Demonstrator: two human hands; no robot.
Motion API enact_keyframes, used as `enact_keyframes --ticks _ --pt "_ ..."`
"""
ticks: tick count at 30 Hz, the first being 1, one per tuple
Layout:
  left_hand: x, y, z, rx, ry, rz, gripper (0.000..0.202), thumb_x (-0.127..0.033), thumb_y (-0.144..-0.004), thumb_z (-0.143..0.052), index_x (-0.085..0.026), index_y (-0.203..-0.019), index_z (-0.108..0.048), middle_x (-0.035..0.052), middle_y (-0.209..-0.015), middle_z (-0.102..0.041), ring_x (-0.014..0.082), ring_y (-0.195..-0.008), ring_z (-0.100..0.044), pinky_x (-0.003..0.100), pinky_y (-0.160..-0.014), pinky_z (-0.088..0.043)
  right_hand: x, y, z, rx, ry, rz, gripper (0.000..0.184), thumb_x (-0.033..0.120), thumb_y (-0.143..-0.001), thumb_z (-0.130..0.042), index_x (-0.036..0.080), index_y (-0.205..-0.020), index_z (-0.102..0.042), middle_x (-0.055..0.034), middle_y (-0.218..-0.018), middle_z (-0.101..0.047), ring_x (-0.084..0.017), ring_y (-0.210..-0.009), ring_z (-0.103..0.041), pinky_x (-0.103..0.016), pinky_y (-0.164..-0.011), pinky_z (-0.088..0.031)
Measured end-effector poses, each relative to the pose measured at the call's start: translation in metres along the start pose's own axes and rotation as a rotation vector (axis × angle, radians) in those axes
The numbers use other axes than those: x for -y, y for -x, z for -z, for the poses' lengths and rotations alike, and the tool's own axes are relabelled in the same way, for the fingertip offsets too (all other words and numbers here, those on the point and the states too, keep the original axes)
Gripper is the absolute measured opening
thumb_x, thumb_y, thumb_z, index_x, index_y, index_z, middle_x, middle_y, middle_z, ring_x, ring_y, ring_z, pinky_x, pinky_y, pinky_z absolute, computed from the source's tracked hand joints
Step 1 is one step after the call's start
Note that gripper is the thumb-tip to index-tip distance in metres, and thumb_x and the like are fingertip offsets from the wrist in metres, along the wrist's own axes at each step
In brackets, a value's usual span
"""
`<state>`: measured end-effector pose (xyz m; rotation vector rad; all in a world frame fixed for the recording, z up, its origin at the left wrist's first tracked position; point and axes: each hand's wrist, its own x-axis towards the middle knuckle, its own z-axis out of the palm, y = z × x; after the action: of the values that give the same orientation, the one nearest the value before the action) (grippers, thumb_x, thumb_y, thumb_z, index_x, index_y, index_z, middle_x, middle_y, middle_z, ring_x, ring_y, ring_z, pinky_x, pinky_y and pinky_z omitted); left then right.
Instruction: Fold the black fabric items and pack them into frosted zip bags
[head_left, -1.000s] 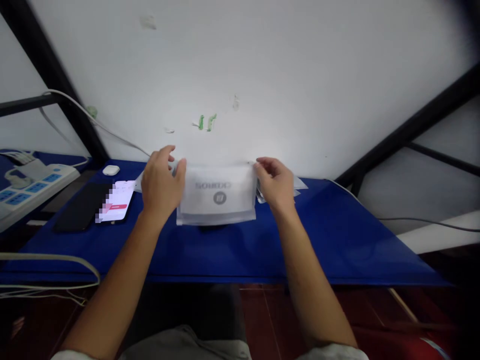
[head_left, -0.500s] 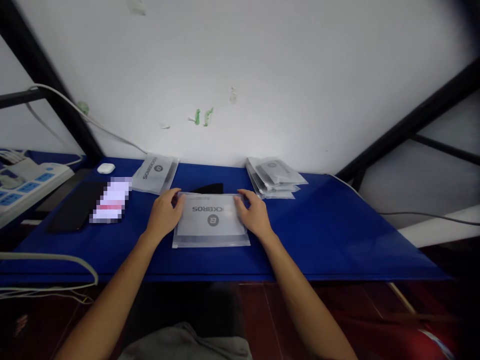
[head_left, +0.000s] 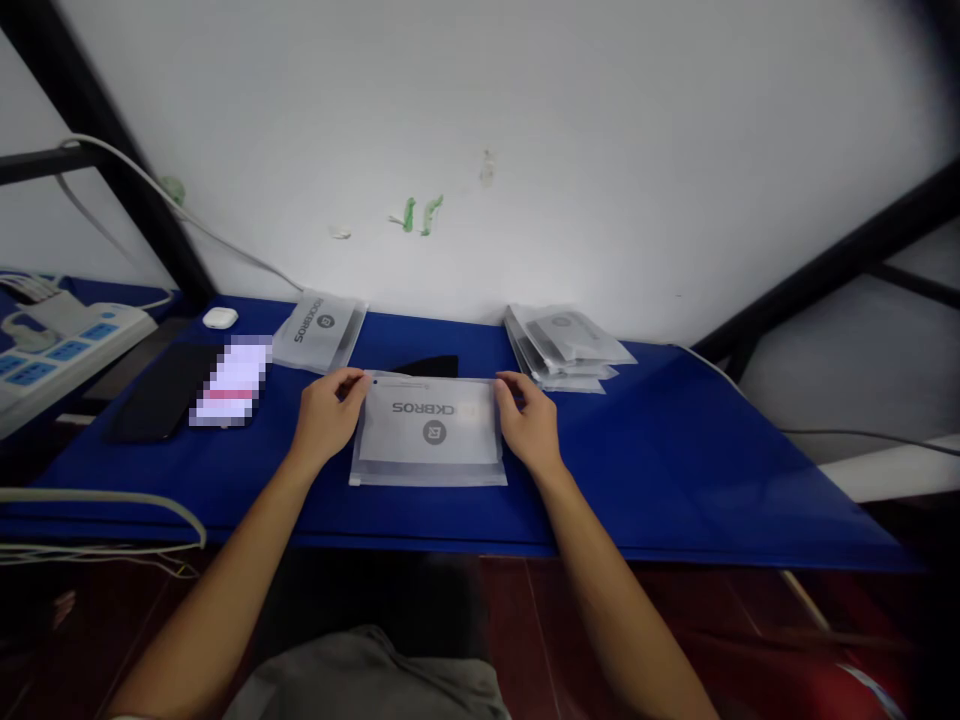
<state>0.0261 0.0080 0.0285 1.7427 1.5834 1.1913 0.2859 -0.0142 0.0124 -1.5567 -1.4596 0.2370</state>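
Observation:
A frosted zip bag (head_left: 431, 432) with upside-down dark lettering lies in front of me, its slider edge toward the table's front. My left hand (head_left: 328, 415) pinches its far left corner between thumb and fingers. At the far right corner, my right hand (head_left: 531, 420) grips the bag in the same way. Just beyond the bag's far edge is a black piece (head_left: 435, 366), partly hidden behind it; I cannot make out what it is.
On the blue table (head_left: 660, 460), several similar bags (head_left: 574, 345) are stacked at the back right. More bags (head_left: 322, 330) lie back left. A pixelated phone-like screen (head_left: 234, 380), a black flat device (head_left: 161, 390), a white earbud case (head_left: 220, 318) and a power strip (head_left: 82, 350) occupy the left.
The view has tilted and shifted slightly. My right hand has moved outward to the bag's right corner, uncovering more of its print. Both hands still hold the far edge.

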Motion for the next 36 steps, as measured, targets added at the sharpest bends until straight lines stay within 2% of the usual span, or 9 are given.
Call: enact_keyframes --ticks 5,9,13,15,19,21,23,29,36 --pt "0.008 0.015 0.017 -0.129 -0.073 0.020 0.021 -0.036 -0.083 -0.053 -0.020 -0.085 -0.066 0.0035 -0.082 -0.070 0.0191 -0.078 -0.065 0.031 -0.077 -0.049 0.001 0.001 0.000 0.022 -0.004 -0.021 0.032 0.042 -0.085 -0.049 0.018 -0.096 -0.067 -0.0107 -0.094 -0.072 -0.023 -0.082 -0.065 -0.036 -0.075 -0.050" --pt "0.017 0.033 0.038 -0.275 -0.291 0.067 0.018 -0.034 -0.086 -0.050 -0.022 -0.087 -0.064 0.0041 -0.082 -0.068 0.0214 -0.078 -0.064 0.037 -0.080 -0.050 0.001 0.002 -0.002 0.031 -0.010 -0.007 0.031 0.041 -0.085 -0.049 0.017 -0.095 -0.067 -0.0105 -0.091 -0.071 -0.022 -0.080 -0.065 -0.034 -0.073 -0.050" --pt "0.013 0.048 0.044 -0.385 -0.503 -0.022 0.026 -0.031 -0.088 -0.048 -0.021 -0.110 -0.059 0.0132 -0.114 -0.061 0.0311 -0.110 -0.056 0.049 -0.094 -0.045 0.001 0.002 -0.004 0.039 -0.010 0.001 0.030 0.040 -0.085 -0.050 0.017 -0.094 -0.067 -0.0097 -0.090 -0.071 -0.021 -0.079 -0.065 -0.034 -0.072 -0.050" --pt "0.005 0.055 0.038 -0.317 -0.526 -0.184 0.034 -0.030 -0.089 -0.048 -0.019 -0.121 -0.055 0.0150 -0.126 -0.054 0.0319 -0.121 -0.048 0.050 -0.100 -0.041 0.001 0.002 -0.004 0.043 -0.010 0.005 0.030 0.040 -0.085 -0.050 0.017 -0.094 -0.067 -0.0094 -0.089 -0.071 -0.021 -0.077 -0.064 -0.034 -0.071 -0.050" --pt "-0.015 0.070 0.013 0.202 -0.537 -0.565 0.043 -0.036 -0.089 -0.053 -0.021 -0.129 -0.051 0.0108 -0.138 -0.049 0.0293 -0.127 -0.044 0.047 -0.103 -0.040 0.000 0.003 -0.004 0.050 -0.009 0.020 0.031 0.041 -0.085 -0.050 0.017 -0.092 -0.067 -0.0092 -0.087 -0.071 -0.020 -0.074 -0.064 -0.034 -0.069 -0.050" --pt "-0.022 0.074 0.002 0.376 -0.572 -0.656 0.050 -0.040 -0.088 -0.056 -0.020 -0.133 -0.048 0.0125 -0.142 -0.046 0.0308 -0.130 -0.041 0.049 -0.104 -0.038 -0.001 0.003 -0.003 0.051 -0.006 0.023 0.030 0.041 -0.085 -0.050 0.017 -0.091 -0.067 -0.0088 -0.086 -0.071 -0.020 -0.073 -0.063 -0.033 -0.068 -0.050" --pt "-0.026 0.074 -0.006 0.472 -0.602 -0.703 0.054 -0.042 -0.086 -0.059 -0.019 -0.134 -0.048 0.0137 -0.145 -0.043 0.0324 -0.132 -0.038 0.051 -0.106 -0.035 -0.001 0.003 -0.003 0.054 -0.006 0.022 0.029 0.040 -0.085 -0.050 0.018 -0.091 -0.067 -0.0082 -0.084 -0.071 -0.020 -0.072 -0.063 -0.033 -0.067 -0.050" --pt "-0.029 0.073 -0.012 0.635 -0.601 -0.774 0.052 -0.048 -0.083 -0.062 -0.018 -0.124 -0.057 0.0132 -0.141 -0.048 0.0319 -0.131 -0.040 0.053 -0.109 -0.030 -0.001 0.003 -0.003 0.076 -0.017 0.029 0.027 0.039 -0.085 -0.050 0.018 -0.090 -0.067 -0.0074 -0.083 -0.071 -0.020 -0.071 -0.064 -0.033 -0.067 -0.050" --pt "-0.021 0.082 -0.007 0.483 -0.734 -0.635 0.037 -0.037 -0.090 -0.055 -0.014 -0.118 -0.060 0.0149 -0.132 -0.055 0.0318 -0.120 -0.049 0.052 -0.102 -0.038 0.002 0.005 -0.005 0.107 -0.017 0.051 0.025 0.038 -0.086 -0.050 0.019 -0.089 -0.067 -0.0066 -0.082 -0.071 -0.019 -0.070 -0.064 -0.032 -0.066 -0.050"
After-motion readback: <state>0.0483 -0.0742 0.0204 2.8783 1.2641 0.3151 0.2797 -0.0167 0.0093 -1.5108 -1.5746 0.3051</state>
